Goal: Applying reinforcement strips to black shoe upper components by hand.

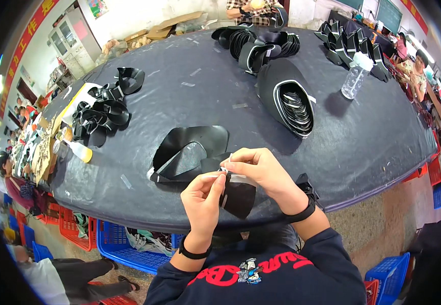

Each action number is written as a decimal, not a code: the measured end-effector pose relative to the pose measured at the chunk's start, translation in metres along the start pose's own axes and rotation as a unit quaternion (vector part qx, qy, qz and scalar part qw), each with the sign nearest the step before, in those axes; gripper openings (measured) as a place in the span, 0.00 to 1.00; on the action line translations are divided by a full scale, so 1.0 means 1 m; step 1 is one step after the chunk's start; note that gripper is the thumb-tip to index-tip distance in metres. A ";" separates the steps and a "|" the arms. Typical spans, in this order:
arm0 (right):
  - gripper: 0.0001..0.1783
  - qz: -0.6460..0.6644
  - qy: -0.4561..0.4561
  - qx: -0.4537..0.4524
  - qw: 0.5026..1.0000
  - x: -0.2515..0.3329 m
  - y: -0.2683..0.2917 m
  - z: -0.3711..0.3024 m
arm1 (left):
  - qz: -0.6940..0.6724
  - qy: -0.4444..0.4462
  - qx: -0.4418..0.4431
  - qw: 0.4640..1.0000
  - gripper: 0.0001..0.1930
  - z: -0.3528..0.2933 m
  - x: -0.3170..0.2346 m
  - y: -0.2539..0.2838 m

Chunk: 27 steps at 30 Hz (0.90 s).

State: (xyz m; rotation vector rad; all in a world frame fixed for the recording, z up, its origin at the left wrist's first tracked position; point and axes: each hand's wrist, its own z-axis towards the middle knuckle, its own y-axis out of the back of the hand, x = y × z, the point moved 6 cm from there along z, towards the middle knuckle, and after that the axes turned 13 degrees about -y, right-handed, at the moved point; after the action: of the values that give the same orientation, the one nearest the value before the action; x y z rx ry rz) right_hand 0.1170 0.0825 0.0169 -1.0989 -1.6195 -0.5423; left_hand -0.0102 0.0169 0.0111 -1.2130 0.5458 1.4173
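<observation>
My left hand (202, 201) and my right hand (267, 177) meet near the table's front edge, thumbs and fingertips pinched together. Between them they hold a black leather-like piece (239, 198), which looks like part of a shoe upper, its lower end hanging down. A white strip runs along its top edge, right at my fingertips. Just beyond my hands lies a curved black piece (195, 140), standing up in an open loop with a white bit at its left corner. My fingers hide part of the held piece's top edge.
A nested stack of black pieces (286, 96) lies farther off, with more piles at the back, left and right. A clear bottle (357, 76) stands at right, a yellow-filled squeeze bottle (79, 151) at left. Blue crate (124, 249) sits below. Another person (251, 12) is across the table.
</observation>
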 end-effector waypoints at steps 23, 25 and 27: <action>0.10 -0.405 0.564 -0.291 0.658 0.017 -0.035 -0.058 | 0.000 0.000 -0.042 0.999 0.05 0.034 0.002 -0.014; 0.10 -0.411 0.567 -0.293 0.652 0.019 -0.034 -0.057 | 0.001 -0.002 -0.036 0.999 0.05 0.037 0.004 -0.016; 0.10 -0.409 0.575 -0.291 0.646 0.021 -0.032 -0.056 | 0.023 -0.008 -0.024 0.999 0.06 0.039 0.004 -0.017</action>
State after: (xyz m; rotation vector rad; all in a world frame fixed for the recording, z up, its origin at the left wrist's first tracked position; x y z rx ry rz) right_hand 0.1175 0.0311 0.0614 -0.1045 -0.6200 -1.9885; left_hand -0.0078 0.0572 0.0267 -1.2327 0.5355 1.4849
